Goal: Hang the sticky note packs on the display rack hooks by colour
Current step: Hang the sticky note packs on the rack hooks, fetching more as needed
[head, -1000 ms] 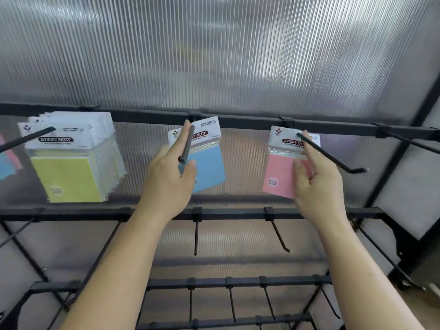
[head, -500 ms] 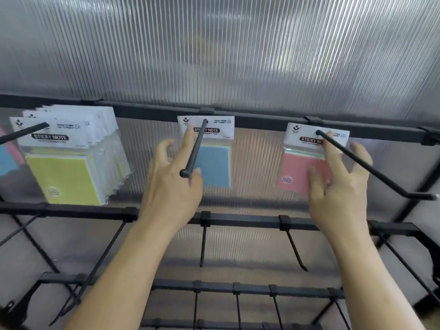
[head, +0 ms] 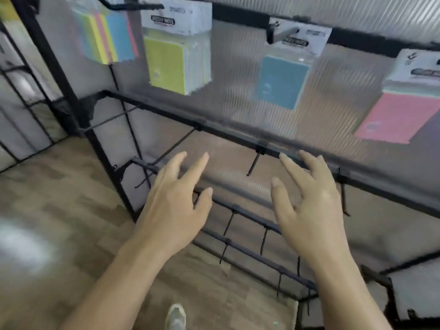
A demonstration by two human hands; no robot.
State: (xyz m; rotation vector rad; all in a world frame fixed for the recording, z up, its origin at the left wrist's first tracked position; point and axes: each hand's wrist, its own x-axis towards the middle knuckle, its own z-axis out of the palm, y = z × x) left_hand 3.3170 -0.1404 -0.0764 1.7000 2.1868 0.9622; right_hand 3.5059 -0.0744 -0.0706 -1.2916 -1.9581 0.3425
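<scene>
Sticky note packs hang untouched; left hand, right hand splayed (empty).

Brightness: moderate and even, with no deep dark zones.
Source: diffuse light through the ribbed translucent panel behind the rack.
Glare: a pale, washed-out patch on the floor at lower left, and a small sheen on the knuckles of the right hand.
Shadows: soft and faint, none hard-edged.
Blur: motion smear throughout. The blue pack is soft and its header print is illegible.
Distortion: wide-angle. The rack bar slants, and the uprights lean at the left edge.
Sharpest area: the left hand and the right hand.
</scene>
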